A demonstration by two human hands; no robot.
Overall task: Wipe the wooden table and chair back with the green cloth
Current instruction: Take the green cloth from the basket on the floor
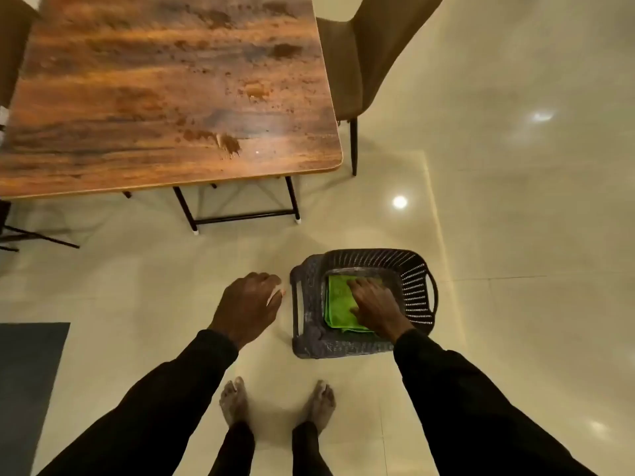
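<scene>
Folded green cloth (338,304) in grey basket (417,286) on floor (515,235), near right of table (154,97). The right hand (376,308) rests flat on it, fingers spread, no grip yet; left hand (249,305) loose, empty. Likely soft, light, limp: pinch a folded edge.

You see a glossy wood-grain tabletop (154,97), shiny smooth floor tiles (515,235), a perforated plastic basket (417,286) and soft green cloth (338,300).

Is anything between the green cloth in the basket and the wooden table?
Nothing visible blocks it. The right hand rests on the folded green cloth; only the walls of the dark perforated plastic basket surround it, open above. Pale tiled floor lies before the brown wooden table.
</scene>
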